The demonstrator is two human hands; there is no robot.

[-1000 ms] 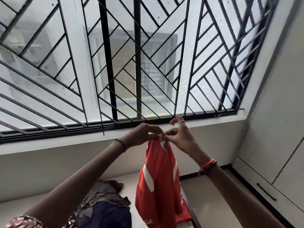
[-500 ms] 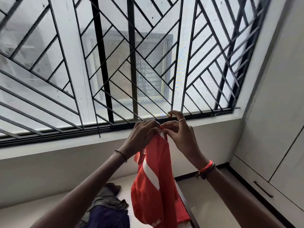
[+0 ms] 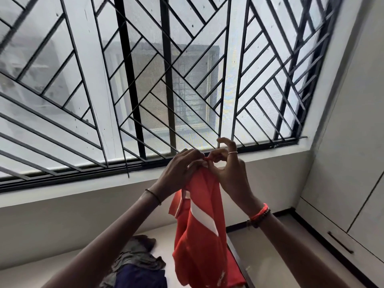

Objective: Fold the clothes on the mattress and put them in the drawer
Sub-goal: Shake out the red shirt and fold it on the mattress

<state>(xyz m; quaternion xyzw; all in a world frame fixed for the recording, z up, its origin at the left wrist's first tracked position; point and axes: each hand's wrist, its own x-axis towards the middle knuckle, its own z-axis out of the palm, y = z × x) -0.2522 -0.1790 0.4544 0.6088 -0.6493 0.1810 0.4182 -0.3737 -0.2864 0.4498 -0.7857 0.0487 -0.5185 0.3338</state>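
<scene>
Hanging from both hands, the red shirt has its long axis close to vertical. Its bunched top edge is up at the fingers, and its loose lower end runs out of the bottom of the view above the right part of the mattress. A white diagonal band crosses the cloth partway down, and a shorter white strip shows on a flap at its left.

The left hand curls its fingers over the top of the cloth from the left and pinches it. The right hand pinches the same bunched edge from the right between thumb and forefinger. Its other fingers are lifted and bent, one wearing a ring. The two hands meet at the pinch, raised in front of the window sill.

Below and left of the shirt, a rumpled pile of clothes, grey over dark blue, lies on the pale mattress. Whether it touches the shirt cannot be told. A dark frame edge runs along the mattress's right side, with pale floor beyond it. Pale cabinet fronts fill the right wall, a low one carrying a dark bar handle. A wide window with a black slanted-bar grille spans the wall ahead.
</scene>
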